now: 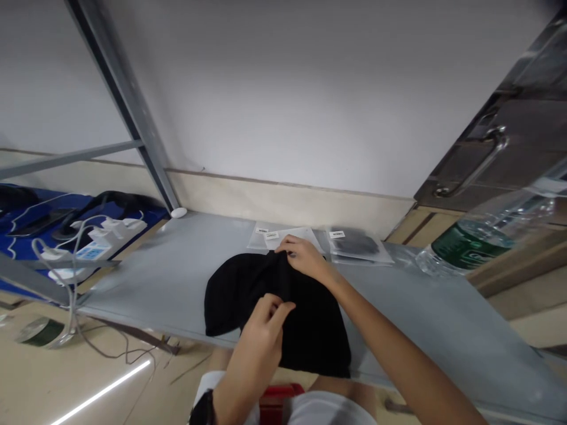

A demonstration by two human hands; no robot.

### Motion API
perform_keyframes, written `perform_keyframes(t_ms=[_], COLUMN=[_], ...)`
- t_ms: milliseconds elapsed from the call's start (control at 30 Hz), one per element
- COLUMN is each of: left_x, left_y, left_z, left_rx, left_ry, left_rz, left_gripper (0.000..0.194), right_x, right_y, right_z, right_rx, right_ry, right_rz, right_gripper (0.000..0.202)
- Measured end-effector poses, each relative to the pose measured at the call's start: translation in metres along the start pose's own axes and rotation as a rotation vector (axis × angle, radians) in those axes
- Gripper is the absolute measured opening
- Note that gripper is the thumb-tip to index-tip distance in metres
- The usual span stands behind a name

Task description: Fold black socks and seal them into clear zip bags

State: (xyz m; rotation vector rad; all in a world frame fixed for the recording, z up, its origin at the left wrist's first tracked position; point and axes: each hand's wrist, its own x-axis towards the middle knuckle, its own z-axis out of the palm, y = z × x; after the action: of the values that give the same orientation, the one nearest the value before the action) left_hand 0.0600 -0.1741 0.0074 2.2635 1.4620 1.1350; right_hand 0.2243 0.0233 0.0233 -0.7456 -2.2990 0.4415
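Observation:
A black cloth garment (316,330) lies spread on the grey table, its lower edge hanging slightly over the front. Its two wide lobes resemble shorts, but I cannot tell the exact kind. My left hand (263,327), with a dark watch on the wrist, pinches the fabric near the middle. Farther back, my right hand (305,258) grips the garment's far edge between thumb and fingers. A raised fold of cloth runs between the two hands. Just behind the garment lie clear plastic bags with white labels (283,235), and another bag holding something dark (354,245).
A plastic bottle with a green label (472,245) lies on the grey table (163,277) at right. Left stand a metal frame post (133,118) and a power strip (97,245) with cables. A wall closes off the back; a metal door handle (476,168) is at right.

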Motion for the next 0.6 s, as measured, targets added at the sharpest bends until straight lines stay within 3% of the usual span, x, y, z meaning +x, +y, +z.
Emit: perform_keyframes(t_ms=[100,233,433,500,600], left_x=[-0.011,-0.022,-0.03,-0.033,-0.037], left_y=[0.007,0.013,0.01,0.004,-0.006], left_z=[0.01,0.017,0.017,0.017,0.016], left_rx=[0.004,0.019,0.128,0.188,0.234], left_ry=[-0.112,-0.17,-0.056,-0.007,0.001], left_rz=[0.033,0.039,-0.029,-0.073,-0.069], left_gripper=[0.069,0.072,0.063,0.062,0.042], right_x=[-0.011,-0.022,-0.029,-0.031,-0.031], right_y=[0.006,0.012,0.009,0.01,0.017], right_z=[0.001,0.009,0.016,0.015,0.013], right_rx=[-0.245,-0.501,-0.349,-0.329,-0.35], right_ry=[-0.003,-0.054,-0.108,-0.088,-0.016], right_rz=[-0.046,-0.078,-0.122,-0.127,-0.066], right_gripper=[0.034,0.033,0.031,0.039,0.054])
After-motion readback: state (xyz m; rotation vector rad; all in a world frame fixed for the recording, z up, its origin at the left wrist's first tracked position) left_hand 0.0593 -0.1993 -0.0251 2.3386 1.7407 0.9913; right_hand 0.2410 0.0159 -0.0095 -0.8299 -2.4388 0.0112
